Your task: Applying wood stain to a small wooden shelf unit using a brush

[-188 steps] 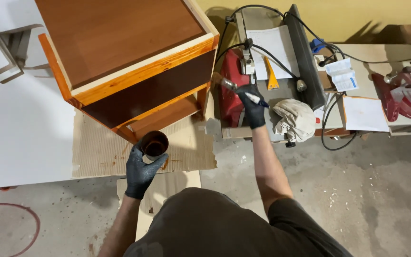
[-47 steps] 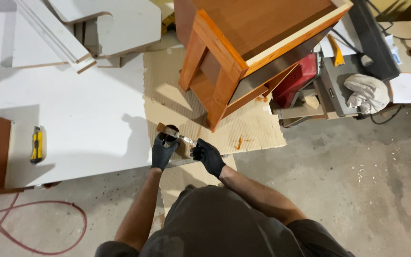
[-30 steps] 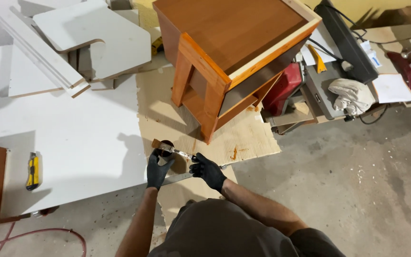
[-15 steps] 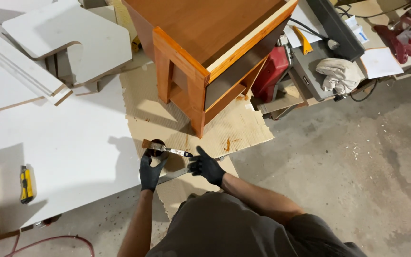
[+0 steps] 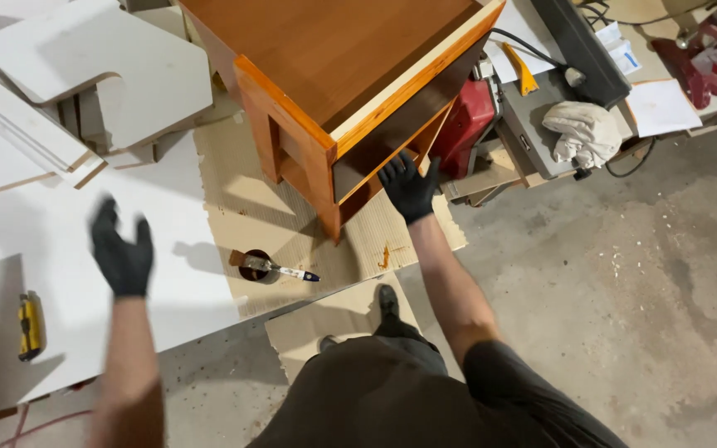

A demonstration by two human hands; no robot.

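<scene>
Both my hands wear black gloves. My left hand (image 5: 122,249) hangs in the air over the white board (image 5: 68,274), fingers spread, holding nothing. My right hand (image 5: 408,187) reaches forward with fingers apart to the lower front edge of the orange-brown wooden cabinet (image 5: 334,75); whether it touches the wood is unclear. A small dark can (image 5: 255,266) stands on the cardboard sheet (image 5: 292,224) between my arms, with a paintbrush (image 5: 280,270) laid across its rim.
White cut panels (image 5: 101,70) lie at the upper left. A yellow tool (image 5: 28,325) rests on the white board. A red machine (image 5: 466,124), a grey tool bench with a white rag (image 5: 582,133) and papers (image 5: 661,104) crowd the upper right. Bare concrete floor (image 5: 624,290) lies to the right.
Both hands let go of the can and brush, which now rest on the cardboard. My left hand lifted out to the left; my right hand moved up to the cabinet.
</scene>
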